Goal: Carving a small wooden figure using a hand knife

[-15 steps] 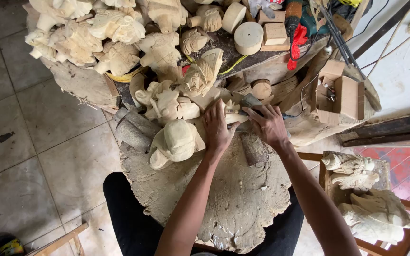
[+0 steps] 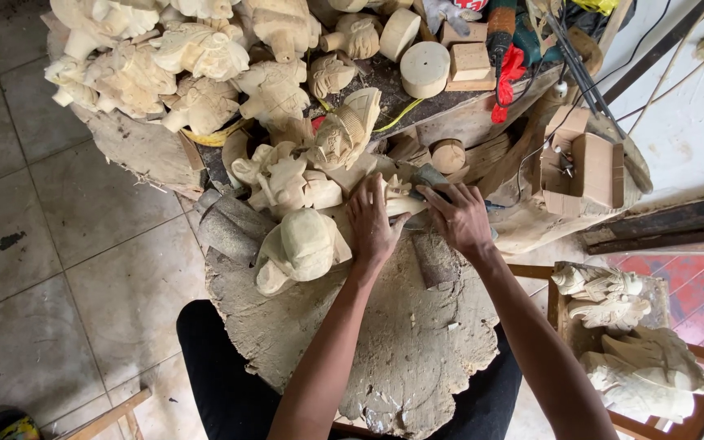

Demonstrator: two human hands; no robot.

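I found the left hand (image 2: 372,222) pressed flat, fingers spread, over a small pale wood carving (image 2: 401,200) on the rough wooden slab (image 2: 401,350); the carving projected just beyond its fingertips, toward the right hand (image 2: 459,218). The right hand was closed around a grey sanding block (image 2: 432,178), held against the carving's far end. A rounded unfinished figure (image 2: 299,248) lay just beside the left hand, touching the slab
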